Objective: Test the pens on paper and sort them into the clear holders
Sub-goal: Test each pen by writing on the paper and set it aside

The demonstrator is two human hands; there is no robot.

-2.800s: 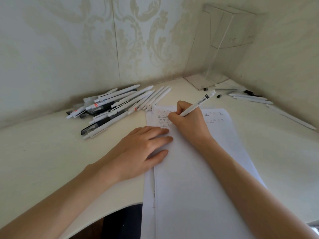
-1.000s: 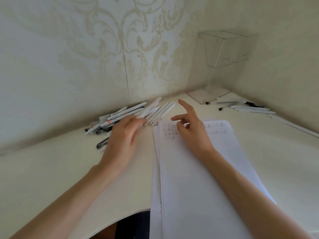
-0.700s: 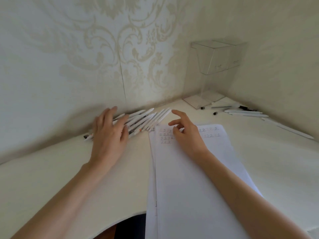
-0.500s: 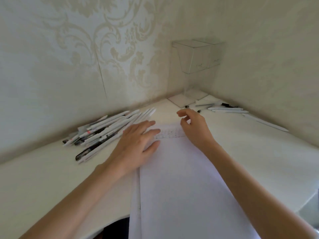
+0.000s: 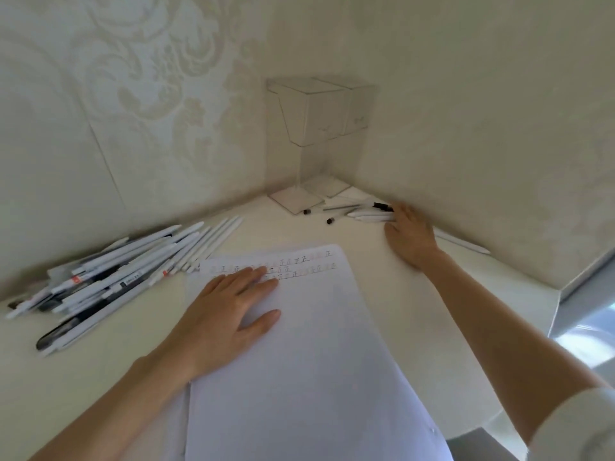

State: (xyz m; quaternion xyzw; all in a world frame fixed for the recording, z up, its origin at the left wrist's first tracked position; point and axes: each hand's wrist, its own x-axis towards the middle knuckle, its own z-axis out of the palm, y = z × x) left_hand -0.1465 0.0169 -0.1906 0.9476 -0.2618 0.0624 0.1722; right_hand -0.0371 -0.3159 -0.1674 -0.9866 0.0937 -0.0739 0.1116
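Observation:
A white sheet of paper (image 5: 316, 344) lies in the middle of the desk, with rows of small written test marks (image 5: 299, 264) near its top. My left hand (image 5: 226, 311) rests flat on the paper's upper left, fingers straight. My right hand (image 5: 411, 234) reaches to the far right, and its fingertips touch the ends of a few white pens (image 5: 366, 216) lying by the wall. A pile of several white and black pens (image 5: 126, 277) lies to the left of the paper. Two clear holders (image 5: 319, 121) stand in the corner, with nothing visible inside them.
One white pen (image 5: 466, 246) lies alone along the right wall behind my right hand. Two thin pens with black tips (image 5: 329, 220) lie in front of the holders' base. Patterned walls close the corner. The desk edge curves down at the right.
My right hand moved from the top of the paper to the pens by the right wall. My left hand slid further onto the paper. The view turned to the right.

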